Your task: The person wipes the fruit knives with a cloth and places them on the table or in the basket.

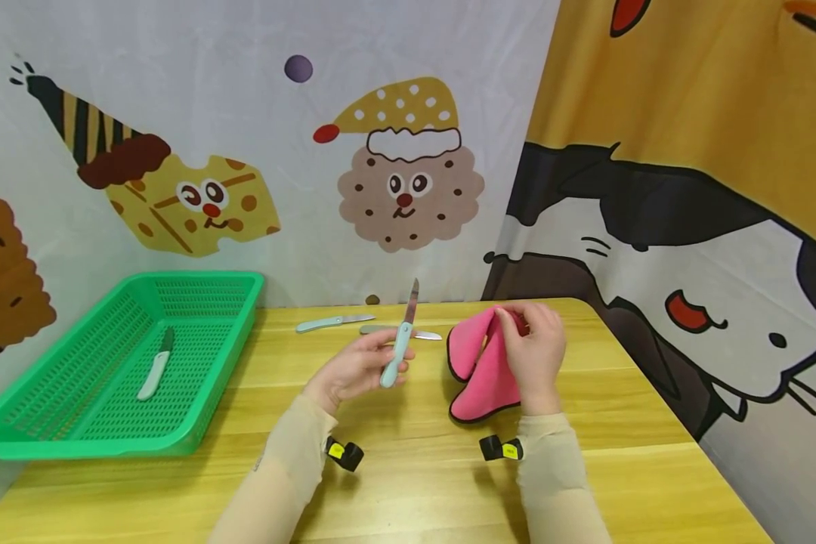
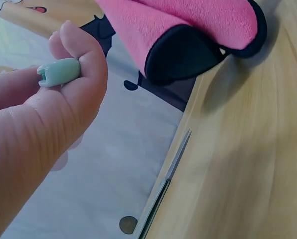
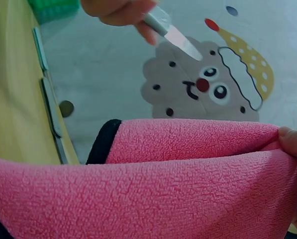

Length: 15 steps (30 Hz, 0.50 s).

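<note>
My left hand (image 1: 362, 368) holds a small knife (image 1: 399, 349) by its pale green handle, the blade pointing up and away from me. In the left wrist view the butt of that handle (image 2: 61, 72) shows between thumb and fingers. A pink cloth (image 1: 487, 370) with black edging hangs folded from my right hand (image 1: 536, 349), which pinches it at the top. The right wrist view shows the fleecy cloth (image 3: 138, 194) up close. Two more knives lie on the table beyond my left hand: one knife (image 1: 335, 323) to the left, another knife (image 1: 427, 335) partly hidden behind the held one.
A green plastic basket (image 1: 234, 363) stands on the left of the wooden table (image 1: 408, 483), with a pale-handled, dark-bladed knife (image 1: 155, 374) inside it. A printed cartoon curtain (image 1: 299, 189) hangs right behind the table's back edge.
</note>
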Motion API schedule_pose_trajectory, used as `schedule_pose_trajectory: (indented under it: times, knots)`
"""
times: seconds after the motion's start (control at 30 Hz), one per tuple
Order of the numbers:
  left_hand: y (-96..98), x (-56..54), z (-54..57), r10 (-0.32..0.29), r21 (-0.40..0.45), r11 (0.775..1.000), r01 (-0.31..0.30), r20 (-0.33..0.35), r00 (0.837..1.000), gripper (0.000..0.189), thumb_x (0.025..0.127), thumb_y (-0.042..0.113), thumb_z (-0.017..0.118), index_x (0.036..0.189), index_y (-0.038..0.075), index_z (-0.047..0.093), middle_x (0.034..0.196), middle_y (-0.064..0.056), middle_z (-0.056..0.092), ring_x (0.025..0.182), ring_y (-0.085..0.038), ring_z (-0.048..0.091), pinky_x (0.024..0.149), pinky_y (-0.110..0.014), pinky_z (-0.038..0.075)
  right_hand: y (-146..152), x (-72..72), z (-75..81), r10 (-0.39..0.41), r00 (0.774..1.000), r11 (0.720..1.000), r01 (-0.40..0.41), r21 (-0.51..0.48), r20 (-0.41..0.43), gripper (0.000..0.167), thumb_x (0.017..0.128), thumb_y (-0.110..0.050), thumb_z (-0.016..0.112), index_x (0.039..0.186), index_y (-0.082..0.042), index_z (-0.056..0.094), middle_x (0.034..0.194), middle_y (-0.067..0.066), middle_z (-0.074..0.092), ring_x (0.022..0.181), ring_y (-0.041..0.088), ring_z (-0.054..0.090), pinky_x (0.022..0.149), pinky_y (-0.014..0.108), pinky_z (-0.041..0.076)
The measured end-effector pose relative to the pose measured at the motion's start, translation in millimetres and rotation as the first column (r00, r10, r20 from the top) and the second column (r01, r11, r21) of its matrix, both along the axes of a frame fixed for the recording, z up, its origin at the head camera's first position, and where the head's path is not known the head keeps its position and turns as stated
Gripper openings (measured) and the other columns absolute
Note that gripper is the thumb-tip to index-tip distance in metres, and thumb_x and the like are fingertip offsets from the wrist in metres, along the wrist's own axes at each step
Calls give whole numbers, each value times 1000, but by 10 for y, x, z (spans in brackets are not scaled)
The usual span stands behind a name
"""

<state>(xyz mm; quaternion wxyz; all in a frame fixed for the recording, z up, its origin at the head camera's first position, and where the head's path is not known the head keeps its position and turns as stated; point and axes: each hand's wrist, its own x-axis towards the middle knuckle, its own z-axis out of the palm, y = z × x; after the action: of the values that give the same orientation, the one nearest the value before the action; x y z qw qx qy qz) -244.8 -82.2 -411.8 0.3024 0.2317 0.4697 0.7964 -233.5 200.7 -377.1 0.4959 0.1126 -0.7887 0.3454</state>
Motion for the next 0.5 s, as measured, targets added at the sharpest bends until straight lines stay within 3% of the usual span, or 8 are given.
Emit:
schedule_pose_trajectory:
  times: [0.2, 0.5]
  knots:
    - [-4, 49, -35, -54, 24, 998, 54, -9, 999, 45, 104, -4, 30, 150, -6, 31, 111, -9, 59, 89, -15, 58, 79, -31, 53, -205, 15, -49, 38, 999, 999, -39, 35, 26, 8, 85, -10, 79, 88, -4, 74, 83, 10, 69, 79, 28, 59, 77, 41, 42]
    - [-21, 92, -113, -125, 60, 990, 125, -6, 992, 40, 104, -6, 26, 142, -11, 38, 109, -10, 62, 89, -17, 56, 76, -28, 51, -531, 42, -158, 97, 995, 990, -100, 95, 35, 8, 85, -12, 80, 90, -9, 75, 87, 5, 71, 83, 25, 60, 79, 39, 44]
